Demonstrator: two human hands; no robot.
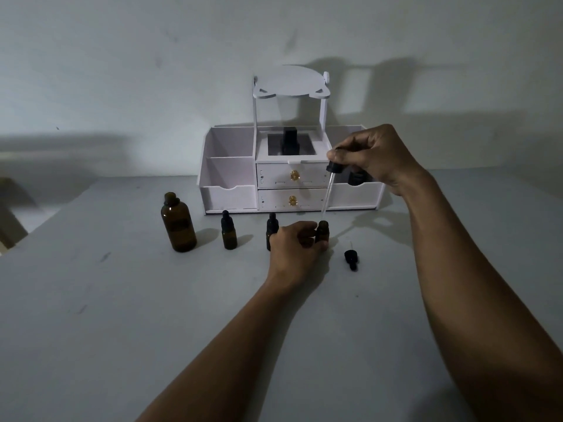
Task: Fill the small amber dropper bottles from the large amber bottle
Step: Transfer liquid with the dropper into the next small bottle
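Observer: Table (91, 300) first. What is the biggest thing on it?

Operator: On the grey matte table the white organiser (225, 196) stands against the wall. It is made of flat boards and has two drawers with small brass knobs. In front of it, to the left, the large amber bottle (178, 222) stands upright. It is round dark glass with a narrow neck. The neck looks uncapped, I think so that I can draw from it.

Observer: And your hands?

Operator: My right hand (374, 153) hangs high before the organiser. Its fingers are curled around the black rubber bulb of the glass pipette (326, 193). The pipette points almost straight down, with its tip just above the mouth of the open small bottle (322, 231). My left hand (292, 248) rests on the table and its fingers pinch this bottle at the side. I judge this is to stop it from tipping while liquid goes in.

Observer: The other small ones?

Operator: The first capped bottle (229, 231) stands free between the large amber bottle and my left hand. The second capped bottle (271, 226) is just behind my knuckles, partly hidden. Whether they are full I cannot tell, because the glass is too dark.

Observer: Smallest?

Operator: The loose dropper cap (351, 259) is black and lies on its side, right of the open small bottle. It is near enough to take for closing.
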